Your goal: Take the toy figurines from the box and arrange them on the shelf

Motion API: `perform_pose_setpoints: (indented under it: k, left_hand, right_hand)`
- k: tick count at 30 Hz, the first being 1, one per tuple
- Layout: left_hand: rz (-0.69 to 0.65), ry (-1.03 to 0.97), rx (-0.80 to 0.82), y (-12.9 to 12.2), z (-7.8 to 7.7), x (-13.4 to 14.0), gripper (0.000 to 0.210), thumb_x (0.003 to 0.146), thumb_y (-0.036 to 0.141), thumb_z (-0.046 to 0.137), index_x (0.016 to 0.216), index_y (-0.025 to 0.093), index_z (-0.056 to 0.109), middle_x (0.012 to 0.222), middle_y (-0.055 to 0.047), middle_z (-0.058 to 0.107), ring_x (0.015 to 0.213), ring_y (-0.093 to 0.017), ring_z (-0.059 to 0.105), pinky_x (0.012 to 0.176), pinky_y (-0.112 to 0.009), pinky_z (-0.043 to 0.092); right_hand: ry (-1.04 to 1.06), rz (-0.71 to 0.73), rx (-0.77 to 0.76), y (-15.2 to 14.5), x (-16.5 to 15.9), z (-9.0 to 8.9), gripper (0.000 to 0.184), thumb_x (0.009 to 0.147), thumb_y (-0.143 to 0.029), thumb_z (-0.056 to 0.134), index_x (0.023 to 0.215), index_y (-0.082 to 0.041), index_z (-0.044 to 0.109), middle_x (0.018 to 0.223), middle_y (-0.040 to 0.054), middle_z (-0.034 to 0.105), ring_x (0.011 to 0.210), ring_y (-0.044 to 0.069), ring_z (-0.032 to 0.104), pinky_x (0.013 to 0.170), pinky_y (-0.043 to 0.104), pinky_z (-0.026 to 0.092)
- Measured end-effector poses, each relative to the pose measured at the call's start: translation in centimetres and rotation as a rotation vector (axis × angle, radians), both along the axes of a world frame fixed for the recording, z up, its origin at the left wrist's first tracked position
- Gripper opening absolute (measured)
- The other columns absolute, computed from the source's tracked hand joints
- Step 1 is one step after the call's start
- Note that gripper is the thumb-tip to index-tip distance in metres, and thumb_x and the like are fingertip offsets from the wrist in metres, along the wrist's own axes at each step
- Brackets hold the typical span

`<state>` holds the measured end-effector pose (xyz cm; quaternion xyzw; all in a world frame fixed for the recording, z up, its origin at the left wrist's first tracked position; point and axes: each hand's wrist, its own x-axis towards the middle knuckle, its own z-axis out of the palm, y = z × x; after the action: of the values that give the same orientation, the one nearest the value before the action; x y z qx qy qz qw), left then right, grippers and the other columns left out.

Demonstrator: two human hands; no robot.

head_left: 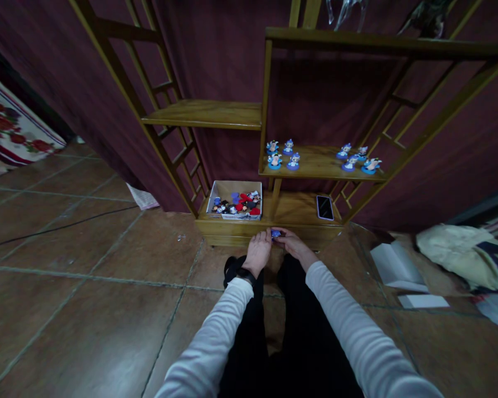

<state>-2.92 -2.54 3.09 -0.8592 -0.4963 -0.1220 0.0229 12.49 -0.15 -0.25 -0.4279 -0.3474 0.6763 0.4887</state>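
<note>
Both my hands meet in front of the low wooden shelf, around a small purple-blue figurine [276, 234]. My left hand [259, 250] has its fingers closed at the figurine's left side. On the other side, my right hand [294, 243] pinches it with thumb and fingers. Much of the figurine is covered by my fingers. Just beyond stands an open cardboard box [236, 216] holding several loose red, black, white and purple figurine pieces. Up on the middle shelf [315, 166], several small blue and purple figurines [293, 161] stand upright in a left and a right group.
A phone [325, 208] lies on the bottom shelf [290, 208], right of the box. White boxes [398, 267] and a cream cloth bundle [460, 254] lie on the floor at right. A black cable [66, 225] crosses the tiles at left. Dark red curtain [224, 66] hangs behind the shelf.
</note>
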Motion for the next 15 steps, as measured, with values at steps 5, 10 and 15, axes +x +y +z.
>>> perform_pose_setpoints:
  k: [5,10,15]
  left_hand:
    - [-0.010,0.009,0.003,0.0,-0.1,0.1,0.046,0.088,0.014,0.034,0.134,0.010,0.033,0.101,-0.014,0.055,0.094,-0.023,0.052,0.083,-0.035,0.038]
    - [-0.026,-0.046,-0.019,-0.3,0.2,0.1,0.049,0.086,0.011,0.036,0.134,0.010,0.034,0.102,-0.016,0.054,0.097,-0.025,0.051,0.086,-0.038,0.036]
    - [-0.021,-0.073,-0.045,-0.5,0.5,0.2,0.050,0.085,0.010,0.035,0.136,0.011,0.033,0.103,-0.016,0.055,0.099,-0.025,0.050,0.088,-0.038,0.034]
  right_hand:
    - [-0.018,-0.011,0.005,-0.1,0.1,0.2,0.043,0.051,-0.015,0.073,0.093,-0.023,0.066,0.093,0.0001,0.068,0.089,0.018,0.060,0.087,0.034,0.046]
    - [-0.016,-0.028,-0.020,-0.4,0.1,0.7,0.044,0.051,-0.012,0.072,0.093,-0.023,0.066,0.090,-0.0005,0.068,0.087,0.017,0.061,0.085,0.035,0.047]
    - [-0.006,-0.035,-0.035,-0.6,0.1,1.1,0.045,0.049,-0.012,0.073,0.092,-0.023,0.065,0.092,-0.0002,0.068,0.087,0.018,0.061,0.085,0.035,0.047]
